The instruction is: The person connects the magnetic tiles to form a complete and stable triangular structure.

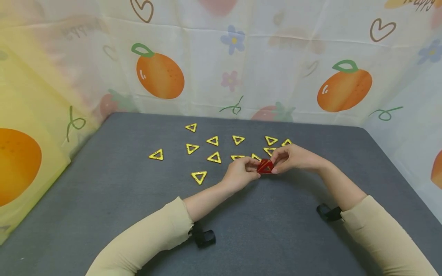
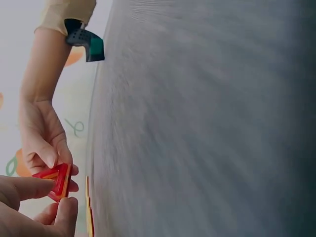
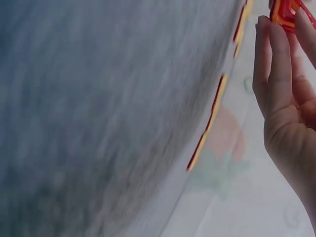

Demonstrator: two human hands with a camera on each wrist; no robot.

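Both hands hold a red triangular frame (image 1: 264, 167) up over the dark table, one hand at each side of it. My left hand (image 1: 239, 174) pinches its left side between thumb and fingers. On the opposite side, my right hand (image 1: 294, 157) grips it with thumb and fingertips. Close up in the left wrist view, the red triangle (image 2: 63, 178) shows an orange-yellow edge. Part of the red triangle (image 3: 282, 14) appears at the top of the right wrist view, the rest cut off by the frame. Fingers cover some of its corners.
Several flat yellow triangular frames lie scattered beyond the hands, among them a yellow triangle (image 1: 157, 155) far left and a nearer yellow triangle (image 1: 203, 174). Some lie partly behind the fingers. A fruit-patterned curtain (image 1: 214, 76) hangs behind the table (image 1: 114, 199).
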